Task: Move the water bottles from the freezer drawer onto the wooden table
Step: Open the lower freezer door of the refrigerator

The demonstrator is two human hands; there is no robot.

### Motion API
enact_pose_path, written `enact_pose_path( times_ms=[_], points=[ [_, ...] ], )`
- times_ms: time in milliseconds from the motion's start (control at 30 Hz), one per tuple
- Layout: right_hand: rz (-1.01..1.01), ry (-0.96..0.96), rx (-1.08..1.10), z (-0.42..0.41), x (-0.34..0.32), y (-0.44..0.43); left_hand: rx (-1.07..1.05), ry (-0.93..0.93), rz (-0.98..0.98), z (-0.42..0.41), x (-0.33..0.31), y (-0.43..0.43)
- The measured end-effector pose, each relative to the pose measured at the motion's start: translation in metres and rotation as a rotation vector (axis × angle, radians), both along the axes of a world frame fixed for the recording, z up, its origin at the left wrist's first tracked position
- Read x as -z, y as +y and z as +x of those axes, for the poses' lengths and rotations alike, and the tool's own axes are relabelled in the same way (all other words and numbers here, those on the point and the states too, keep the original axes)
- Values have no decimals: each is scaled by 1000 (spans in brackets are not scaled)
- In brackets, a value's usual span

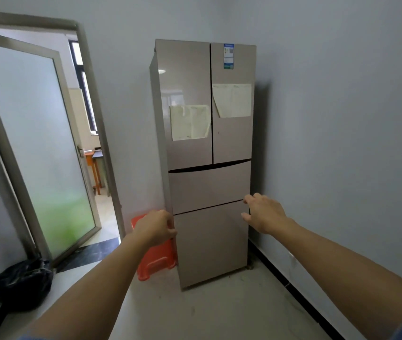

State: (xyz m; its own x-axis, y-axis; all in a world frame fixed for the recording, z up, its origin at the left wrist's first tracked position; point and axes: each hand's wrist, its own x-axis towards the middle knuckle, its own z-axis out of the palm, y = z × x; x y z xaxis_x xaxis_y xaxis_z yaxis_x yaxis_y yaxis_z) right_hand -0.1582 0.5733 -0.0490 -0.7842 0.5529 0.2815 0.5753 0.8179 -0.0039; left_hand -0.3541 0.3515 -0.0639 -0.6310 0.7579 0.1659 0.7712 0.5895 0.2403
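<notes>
Beige bottom freezer drawer (211, 244) is shut, upright, floor-level.

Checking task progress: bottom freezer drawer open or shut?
Shut. The bottom drawer front sits flush with the drawer above; both hands are at its top corners.

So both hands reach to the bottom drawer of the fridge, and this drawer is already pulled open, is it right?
Not quite. Both hands, left and right, do reach toward the bottom drawer of the fridge, but the head view shows it shut.
</notes>
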Motion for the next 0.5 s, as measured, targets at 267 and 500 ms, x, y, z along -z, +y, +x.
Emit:
enact_pose_path(
  times_ms=[267,500],
  points=[
    [-35,27,15,-124,-6,85,37,-60,5,-134,-8,96],
    [-56,5,8,-214,18,173,25,-108,-21,-218,20,178]
  ],
)
